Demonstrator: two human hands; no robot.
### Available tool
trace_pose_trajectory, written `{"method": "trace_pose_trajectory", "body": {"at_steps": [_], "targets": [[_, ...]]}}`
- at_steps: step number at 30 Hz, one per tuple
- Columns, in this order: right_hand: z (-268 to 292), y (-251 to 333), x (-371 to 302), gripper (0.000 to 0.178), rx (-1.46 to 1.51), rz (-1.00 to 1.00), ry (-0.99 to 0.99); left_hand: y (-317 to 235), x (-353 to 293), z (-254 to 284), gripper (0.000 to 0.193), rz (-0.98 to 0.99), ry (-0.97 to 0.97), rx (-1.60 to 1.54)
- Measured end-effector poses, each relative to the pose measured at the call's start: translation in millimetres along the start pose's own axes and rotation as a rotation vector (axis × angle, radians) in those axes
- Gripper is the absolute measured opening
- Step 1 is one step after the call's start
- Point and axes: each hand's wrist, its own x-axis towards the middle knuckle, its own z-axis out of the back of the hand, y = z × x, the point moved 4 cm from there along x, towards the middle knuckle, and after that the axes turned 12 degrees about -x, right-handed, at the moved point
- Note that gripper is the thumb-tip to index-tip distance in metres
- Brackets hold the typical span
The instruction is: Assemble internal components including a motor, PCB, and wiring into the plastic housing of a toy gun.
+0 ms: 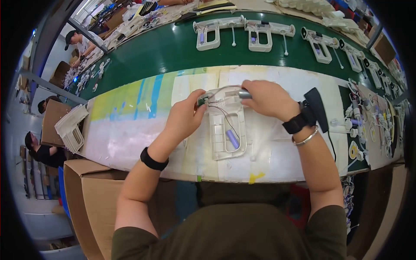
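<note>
Your left hand (184,116) pinches a small green part (202,102) at the white housing's (227,130) top-left corner; your right hand (266,99) grips a silvery motor (245,94) at its top-right. Pull carefully — those thin wires (225,115) could snap — the purple battery (232,139) lies loose inside.

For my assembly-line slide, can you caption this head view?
Both hands, left and right, fit wiring into a white plastic housing beside a green conveyor belt.

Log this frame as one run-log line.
left hand: pinches small part at housing top | right hand: holds metal cylinder | white plastic housing: flat on bench, purple battery inside
</note>
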Motion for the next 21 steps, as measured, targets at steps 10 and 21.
{"method": "trace_pose_trajectory", "body": {"at_steps": [10,21], "targets": [[-35,21,8,0.03,-0.165,0.019,-0.374,5,-2,-13,0.038,-0.185,-0.257,0.669],[-37,18,4,0.032,-0.128,0.0,-0.473,3,-2,-18,0.038,-0.427,-0.433,0.678]]}}
